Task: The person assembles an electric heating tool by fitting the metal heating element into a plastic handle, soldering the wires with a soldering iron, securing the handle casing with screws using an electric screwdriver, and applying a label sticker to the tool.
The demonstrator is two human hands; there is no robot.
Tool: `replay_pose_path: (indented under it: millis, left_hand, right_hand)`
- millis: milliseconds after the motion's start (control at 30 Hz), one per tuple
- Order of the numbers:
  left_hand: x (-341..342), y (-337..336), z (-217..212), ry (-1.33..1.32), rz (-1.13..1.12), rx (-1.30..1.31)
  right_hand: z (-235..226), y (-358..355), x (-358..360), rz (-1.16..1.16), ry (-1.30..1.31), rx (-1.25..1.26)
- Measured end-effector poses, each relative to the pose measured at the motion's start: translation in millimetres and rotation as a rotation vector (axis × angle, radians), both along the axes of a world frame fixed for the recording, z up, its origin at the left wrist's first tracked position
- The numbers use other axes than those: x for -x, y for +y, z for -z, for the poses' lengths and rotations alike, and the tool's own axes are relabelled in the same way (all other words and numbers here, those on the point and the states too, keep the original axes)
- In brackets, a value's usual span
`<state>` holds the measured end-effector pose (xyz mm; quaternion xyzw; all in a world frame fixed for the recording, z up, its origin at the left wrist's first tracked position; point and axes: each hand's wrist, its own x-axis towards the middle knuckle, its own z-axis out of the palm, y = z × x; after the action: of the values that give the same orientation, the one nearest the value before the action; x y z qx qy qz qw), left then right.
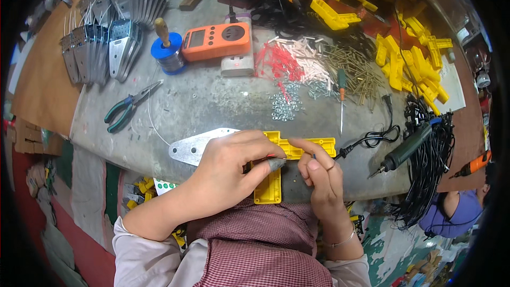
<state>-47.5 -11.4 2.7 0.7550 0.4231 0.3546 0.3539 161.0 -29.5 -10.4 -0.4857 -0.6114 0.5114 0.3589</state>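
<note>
At the bench's near edge lies a yellow plastic T-shaped housing (267,193), its ribbed inner side facing up. My left hand (232,158) reaches over its middle, thumb and fingers pinched together; a small red bit shows at the fingertips, too small to name. A grey cover wraps the left thumb tip. Partly under that hand is a flat metal plate (183,148) with holes, a thin wire running from its left end. My right hand (323,180) is beside the housing's right arm, index finger bent toward the left fingertips. Its fingers are closed, with a small dark tip showing between them.
Pliers (123,112), a solder spool (169,57) and an orange meter (217,41) lie left and behind. Nuts (286,107), red and white sleeves (303,58), screws (358,72) and a screwdriver (341,95) are ahead. An electric screwdriver (406,148), black cables (425,180) and yellow housings (411,66) occupy the right.
</note>
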Motion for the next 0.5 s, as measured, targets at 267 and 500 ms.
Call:
replay_pose_path:
  millis: [267,500]
  left_hand:
    - [-4.3,-1.0,-0.3,-0.017,-0.004,0.013]
    - [-7.9,-2.9,-0.3,-0.002,-0.039,0.001]
  right_hand:
    - [12.9,2.1,2.8,0.006,0.032,-0.167]
    - [18.3,-4.5,-2.4,0.054,0.010,-0.205]
